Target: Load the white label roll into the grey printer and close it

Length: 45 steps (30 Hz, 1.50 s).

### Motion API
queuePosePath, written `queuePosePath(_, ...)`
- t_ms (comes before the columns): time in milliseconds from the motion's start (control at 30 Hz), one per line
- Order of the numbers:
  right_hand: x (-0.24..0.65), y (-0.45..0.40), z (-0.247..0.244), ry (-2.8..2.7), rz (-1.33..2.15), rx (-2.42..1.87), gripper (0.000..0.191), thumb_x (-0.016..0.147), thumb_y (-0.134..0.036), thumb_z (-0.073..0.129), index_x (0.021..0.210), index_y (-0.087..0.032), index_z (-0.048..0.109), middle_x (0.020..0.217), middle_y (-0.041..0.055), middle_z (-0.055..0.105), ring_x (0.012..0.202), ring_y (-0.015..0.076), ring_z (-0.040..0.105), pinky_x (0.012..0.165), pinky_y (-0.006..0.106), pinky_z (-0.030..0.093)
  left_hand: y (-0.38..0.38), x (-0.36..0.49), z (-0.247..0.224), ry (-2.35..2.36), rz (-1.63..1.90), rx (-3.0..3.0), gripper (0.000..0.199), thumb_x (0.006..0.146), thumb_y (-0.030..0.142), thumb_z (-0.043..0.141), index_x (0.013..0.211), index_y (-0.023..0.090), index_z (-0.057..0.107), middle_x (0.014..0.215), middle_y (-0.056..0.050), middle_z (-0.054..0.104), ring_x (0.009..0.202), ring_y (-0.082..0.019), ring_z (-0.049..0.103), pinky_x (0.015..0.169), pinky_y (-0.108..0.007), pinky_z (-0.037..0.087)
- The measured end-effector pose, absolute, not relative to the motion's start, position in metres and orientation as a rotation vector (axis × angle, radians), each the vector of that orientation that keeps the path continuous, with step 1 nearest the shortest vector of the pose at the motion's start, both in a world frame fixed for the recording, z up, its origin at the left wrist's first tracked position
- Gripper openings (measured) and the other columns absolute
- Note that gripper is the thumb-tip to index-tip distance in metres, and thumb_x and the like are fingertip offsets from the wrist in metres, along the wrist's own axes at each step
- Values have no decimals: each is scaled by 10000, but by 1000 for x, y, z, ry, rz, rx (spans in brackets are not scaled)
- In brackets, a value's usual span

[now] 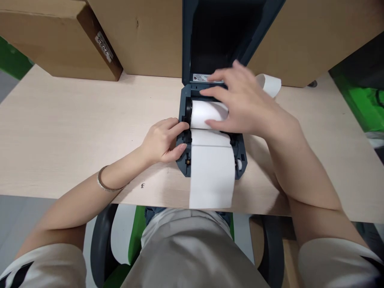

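A dark blue label printer (183,105) sits on the table, its lid (228,36) raised at the back. Inside lies a white label roll (201,114), and a strip of labels (212,176) runs from it over the printer's front toward the table edge. My left hand (162,140) grips the printer's left side, index finger over the rim by the roll holder and thumb lower down. Fingers spread, my right hand (240,100) hovers over the roll's right part, slightly blurred; whether its thumb touches the paper I cannot tell. That hand hides the roll's right end.
Behind the printer stand a large cardboard sheet or box (150,44) and, at the left, a cardboard box (45,44) with a label. A curled piece of white paper (271,85) lies right of the lid. Chair armrests (100,244) flank my body below the table edge.
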State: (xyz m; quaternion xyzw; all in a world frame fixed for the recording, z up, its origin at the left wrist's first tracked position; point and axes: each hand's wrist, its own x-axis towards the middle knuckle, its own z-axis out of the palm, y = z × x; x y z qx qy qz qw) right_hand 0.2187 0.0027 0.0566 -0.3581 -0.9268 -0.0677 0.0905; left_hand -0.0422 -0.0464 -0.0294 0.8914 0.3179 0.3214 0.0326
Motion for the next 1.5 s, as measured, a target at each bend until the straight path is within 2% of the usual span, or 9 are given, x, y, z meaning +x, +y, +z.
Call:
queuePosePath(133,212,5,41,-2836,-20,-1100,719,830,-503,672,1432,-116,599,1296,164,620,1270,361,574,1249,605,314,-44,-42,-29,937,975,2692,599,1010,635,259,1047,176,642,794,-53,519,676,-229,498,607,-363,465)
queuePosePath(300,208,9,35,-2816,-50,-1202,623,766,-433,727,1278,-84,656,1199,167,672,1156,351,620,1137,545,423,-39,-41,-29,857,1036,2750,512,1012,588,282,973,194,606,821,-67,529,759,-244,544,650,-371,504)
queuePosePath(433,207,12,34,-2816,-49,-1178,548,741,-422,737,1184,-106,671,1145,141,715,1110,352,652,1152,568,410,-38,-43,-30,812,1055,2716,447,1006,545,340,989,186,606,838,-75,546,796,-256,563,689,-390,527)
queuePosePath(767,222,-2,67,-2679,-171,-1072,625,779,-399,751,1332,-154,594,1240,109,684,1212,300,632,1310,456,302,-39,-44,-33,871,995,2716,544,1022,615,269,1050,189,607,881,-79,530,847,-255,571,745,-396,556)
queuePosePath(933,256,-12,98,-2506,-170,-1013,741,831,-653,661,1357,-133,610,1301,117,648,1166,309,633,1068,446,472,-39,-44,-33,864,995,2704,544,1023,621,267,1012,191,600,857,-65,510,813,-243,558,746,-402,564)
queuePosePath(1100,294,6,100,-2354,-245,-1205,838,771,-686,594,1440,-180,591,1391,84,631,1199,309,606,948,400,455,-40,-42,-33,853,1031,2692,519,1028,601,279,1034,189,595,860,-65,501,818,-240,557,727,-389,554)
queuePosePath(1333,315,43,87,-2241,-207,-1545,1161,519,-919,557,1365,-128,636,1254,125,696,1046,306,666,707,388,433,-40,-42,-32,821,1047,2666,498,1027,584,303,1019,188,605,844,-55,492,816,-243,547,757,-393,544)
queuePosePath(1400,316,42,87,-2247,-117,-1650,1141,492,-909,637,1361,-170,616,1243,109,698,1072,313,666,710,376,439,-40,-42,-31,814,1046,2674,490,1027,576,305,1020,187,603,843,-54,493,805,-240,541,745,-389,540)
queuePosePath(1500,317,39,86,-2277,-38,-1842,909,590,-658,837,1358,-256,561,1297,125,659,1122,350,650,767,401,477,-40,-42,-31,818,1038,2690,493,1033,565,296,1020,177,599,844,-54,490,786,-231,529,723,-378,530)
